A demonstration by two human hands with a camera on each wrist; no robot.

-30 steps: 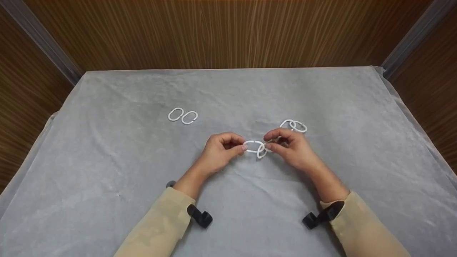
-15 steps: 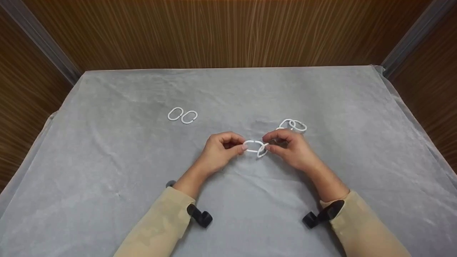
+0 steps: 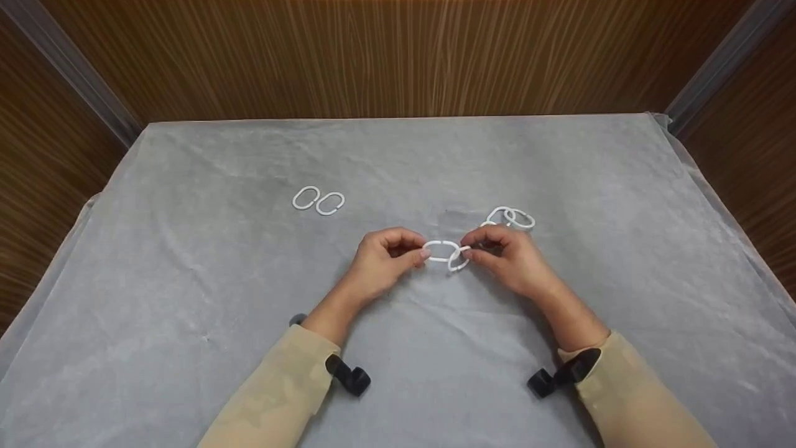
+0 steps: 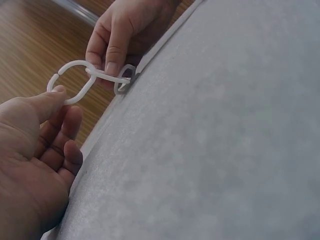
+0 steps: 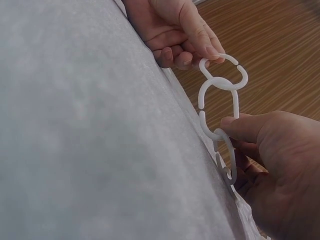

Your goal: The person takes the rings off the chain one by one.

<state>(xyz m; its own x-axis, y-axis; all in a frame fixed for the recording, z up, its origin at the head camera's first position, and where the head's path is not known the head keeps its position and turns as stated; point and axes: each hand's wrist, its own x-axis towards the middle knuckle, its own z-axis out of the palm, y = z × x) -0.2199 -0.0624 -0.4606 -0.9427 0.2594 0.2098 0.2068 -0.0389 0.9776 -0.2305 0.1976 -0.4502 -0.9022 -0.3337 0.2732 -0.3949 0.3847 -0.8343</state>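
Note:
My left hand (image 3: 382, 264) pinches a white oval split ring (image 3: 439, 259) between thumb and forefinger, its gap at the top. A second white split ring (image 5: 202, 95) passes through it. The thumb and fingers of my right hand (image 3: 516, 258) pinch this second ring by its side. Through the second ring's other end hangs a third ring (image 5: 232, 155), seen in the right wrist view beside the right fingers. More linked white rings (image 3: 532, 219) lie on the cloth beyond the right hand, partly hidden by it.
Two loose white split rings, a left one (image 3: 295, 198) and a right one (image 3: 318, 205), lie side by side on the grey cloth (image 3: 217, 267) at the back left. Wood-grain panels (image 3: 398, 59) stand behind the table and at both sides.
Both hands keep their grip. The held ring has risen slightly, and the second ring has tilted and shifted a little right and up with the right fingers.

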